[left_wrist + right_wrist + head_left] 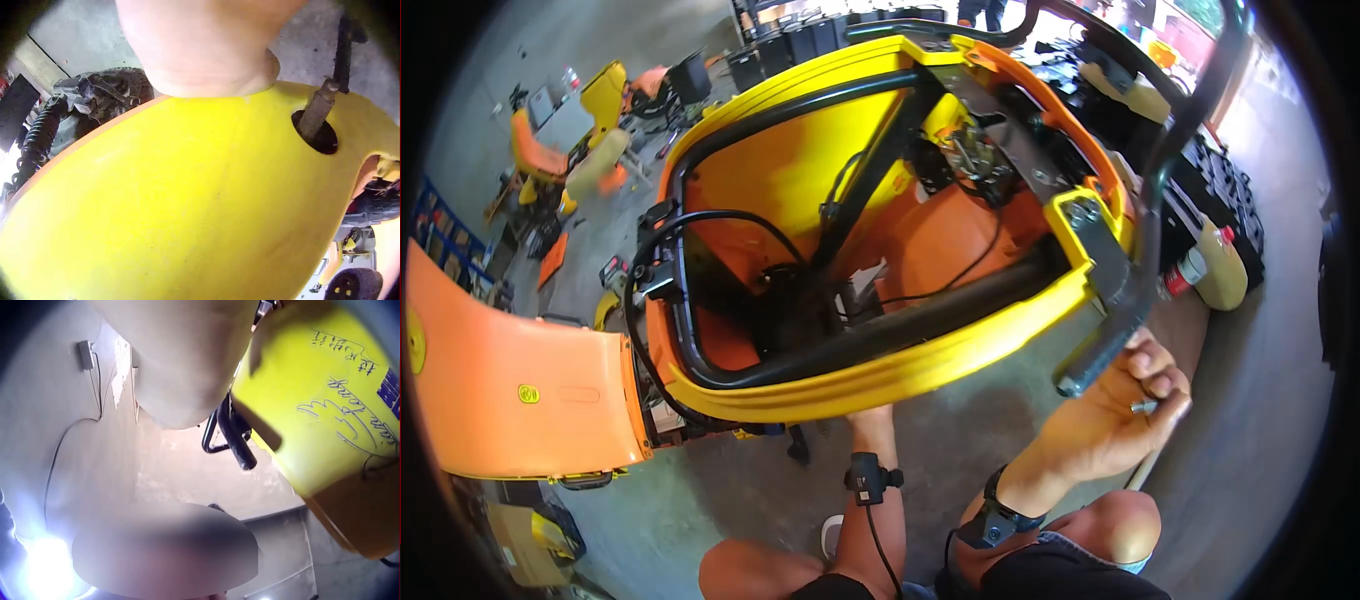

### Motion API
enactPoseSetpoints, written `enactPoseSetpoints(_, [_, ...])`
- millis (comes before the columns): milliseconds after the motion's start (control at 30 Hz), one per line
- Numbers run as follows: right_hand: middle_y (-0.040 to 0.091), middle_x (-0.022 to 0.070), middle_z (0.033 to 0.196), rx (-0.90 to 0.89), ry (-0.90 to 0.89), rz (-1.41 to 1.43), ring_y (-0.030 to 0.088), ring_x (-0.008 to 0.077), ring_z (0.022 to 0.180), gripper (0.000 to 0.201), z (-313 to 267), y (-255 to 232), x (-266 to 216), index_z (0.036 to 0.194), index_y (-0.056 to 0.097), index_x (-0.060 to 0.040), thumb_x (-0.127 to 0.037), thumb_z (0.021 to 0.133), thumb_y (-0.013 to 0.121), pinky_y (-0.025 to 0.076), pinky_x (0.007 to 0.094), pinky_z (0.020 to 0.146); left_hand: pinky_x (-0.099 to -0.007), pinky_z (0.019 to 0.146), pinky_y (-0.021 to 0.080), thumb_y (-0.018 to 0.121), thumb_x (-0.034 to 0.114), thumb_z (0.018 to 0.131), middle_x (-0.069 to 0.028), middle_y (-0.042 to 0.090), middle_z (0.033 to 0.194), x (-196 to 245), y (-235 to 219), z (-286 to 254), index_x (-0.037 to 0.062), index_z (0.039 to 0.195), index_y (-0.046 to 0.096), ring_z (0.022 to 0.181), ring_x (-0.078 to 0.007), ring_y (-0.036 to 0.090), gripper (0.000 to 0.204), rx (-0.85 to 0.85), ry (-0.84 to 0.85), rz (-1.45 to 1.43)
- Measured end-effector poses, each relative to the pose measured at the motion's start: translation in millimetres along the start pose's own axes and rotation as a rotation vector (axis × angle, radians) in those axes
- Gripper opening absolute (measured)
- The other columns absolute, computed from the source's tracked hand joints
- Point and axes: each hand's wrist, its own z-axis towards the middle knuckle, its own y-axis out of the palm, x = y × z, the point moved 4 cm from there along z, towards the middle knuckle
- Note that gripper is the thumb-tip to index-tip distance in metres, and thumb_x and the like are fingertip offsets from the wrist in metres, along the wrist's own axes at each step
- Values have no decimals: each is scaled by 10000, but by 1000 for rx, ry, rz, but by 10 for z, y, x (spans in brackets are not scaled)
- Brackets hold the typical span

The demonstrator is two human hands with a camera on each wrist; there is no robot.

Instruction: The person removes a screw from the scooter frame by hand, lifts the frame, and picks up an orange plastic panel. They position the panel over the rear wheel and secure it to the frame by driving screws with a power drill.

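A scooter body with a yellow side panel and a black tube frame lies across the head view. My right hand is just below the end of a black rack tube, its fingers curled. Between thumb and fingers it pinches a small silver bolt. My left arm reaches under the yellow panel, which hides that hand in the head view. In the left wrist view, my left hand lies against the panel's edge with its fingers out of sight. Near it, a rusty rod pokes through a hole in the panel.
An orange front panel stands to the left. A black cable loops over the frame. At right are a red-capped bottle and black parts. Loose scooter parts and a yellow seat shell lie at the back left.
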Motion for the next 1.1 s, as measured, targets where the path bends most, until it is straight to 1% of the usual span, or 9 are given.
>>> enactPoseSetpoints(267, [403, 46, 727, -109, -379, -240, 405, 182, 757, 240, 238, 849, -182, 758, 406, -92, -263, 927, 406, 363, 325, 816, -483, 968, 420, 437, 468, 962, -96, 601, 1222, -38, -360, 436, 104, 1189, 599, 1118, -283, 551, 458, -43, -195, 17])
enactPoseSetpoints(333, [393, 34, 666, -478, -229, -161, 422, 192, 688, 287, 345, 1065, -181, 756, 423, -89, -305, 935, 362, 377, 332, 784, -473, 955, 428, 441, 460, 963, -91, 608, 1201, -192, -304, 459, 103, 1173, 602, 1097, -276, 558, 445, -46, -264, 36])
enactPoseSetpoints(400, [664, 120, 816, -734, 144, -562, 632, 295, 734, 255, 399, 1308, -239, 830, 527, -69, -286, 928, 619, 506, 482, 769, -463, 941, 436, 444, 452, 963, -87, 615, 1180, -315, -400, 394, 101, 1158, 606, 1075, -270, 565, 433, -20, -339, 62])
enactPoseSetpoints(467, [644, 117, 786, -1306, 81, -897, 616, 282, 688, 143, 553, 1630, -108, 849, 541, -58, -166, 921, 600, 493, 359, 630, -453, 927, 444, 447, 444, 963, -82, 622, 1159, -427, -603, 300, 100, 1143, 610, 1053, -263, 572, 420, 18, -415, 87])
enactPoseSetpoints(600, [662, 50, 841, -1727, 187, -975, 636, 256, 766, 189, 580, 1749, 82, 829, 523, -80, -169, 782, 683, 427, 372, 643, -433, 899, 461, 454, 427, 964, -72, 636, 1116, -636, -806, -214, 97, 1112, 617, 1010, -250, 586, 397, 110, -532, 119])
enactPoseSetpoints(800, [601, 51, 823, -1733, 274, -796, 598, 231, 802, 163, 611, 1791, 217, 810, 520, -66, -93, 762, 673, 396, 380, 749, -404, 858, 486, 465, 403, 965, -58, 657, 1053, -968, -774, -1802, 93, 1066, 628, 946, -229, 607, 364, 329, -649, 133])
enactPoseSetpoints(933, [591, 78, 809, -1660, 346, -862, 581, 261, 768, 156, 613, 1829, 256, 846, 510, -52, -52, 779, 650, 394, 399, 746, -384, 830, 502, 471, 387, 965, -49, 671, 1010, -1163, 39, -2461, 91, 1035, 636, 902, -216, 621, 346, 439, -719, 182])
enactPoseSetpoints(967, [579, 92, 793, -1614, 360, -853, 569, 281, 752, 149, 611, 1829, 262, 836, 505, -43, -36, 784, 644, 398, 408, 733, -300, 587, 461, 494, 324, 950, 34, 558, 645, -1231, 176, -2694, 163, 794, 574, 628, -143, 580, 238, 921, -711, 626])
enactPoseSetpoints(1100, [569, 99, 781, -1591, 333, -942, 564, 289, 740, 162, 604, 1874, 251, 819, 507, -41, -44, 780, 664, 411, 407, 729, -273, 551, 449, 479, 346, 947, 9, 567, 642, -1171, 1062, -3221, 131, 837, 590, 603, -141, 587, 266, 798, -782, 859])
